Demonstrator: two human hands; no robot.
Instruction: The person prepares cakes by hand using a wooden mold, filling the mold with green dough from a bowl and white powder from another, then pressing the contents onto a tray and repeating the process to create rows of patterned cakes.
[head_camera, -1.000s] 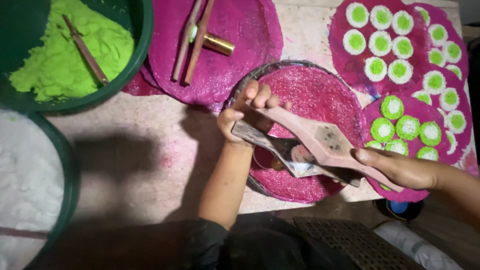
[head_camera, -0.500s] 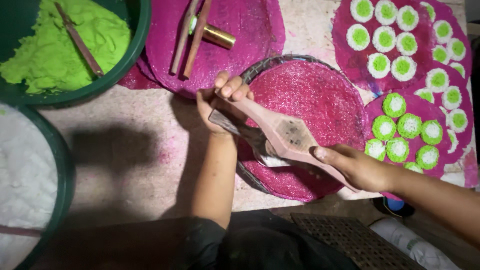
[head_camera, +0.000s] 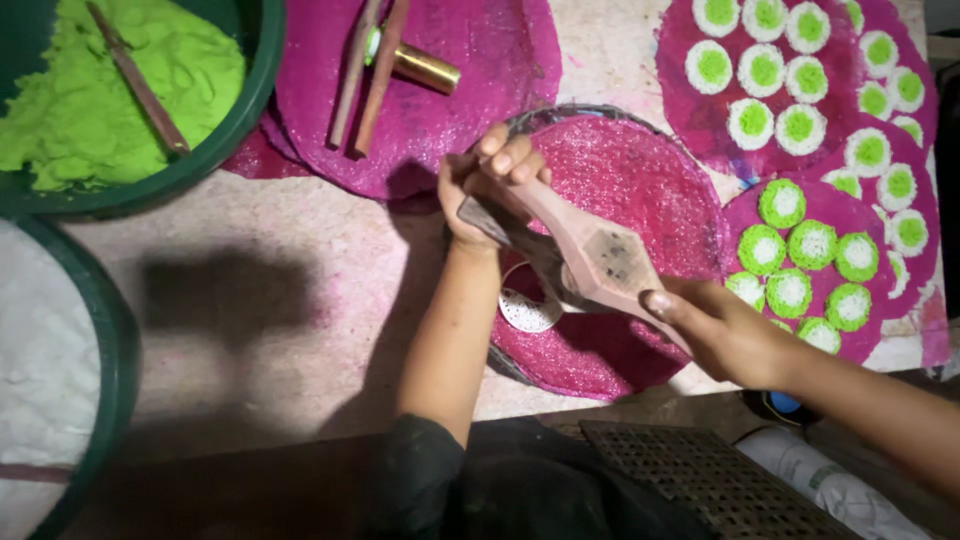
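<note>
While both hands (head_camera: 495, 180) (head_camera: 725, 335) clamp the mould (head_camera: 590, 250), one cake (head_camera: 527, 310) lies beneath. Many cakes (head_camera: 800, 260) are done; green powder (head_camera: 100, 90) remains.

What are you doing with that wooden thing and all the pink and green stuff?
A person holds a wooden mould in both hands, the left hand at its far end and the right hand at the near end, over a round pink tray. A small white cake lies on the tray under it. To the right, green and white cakes sit in rows on pink mats. A bowl of green powder stands at top left.
</note>
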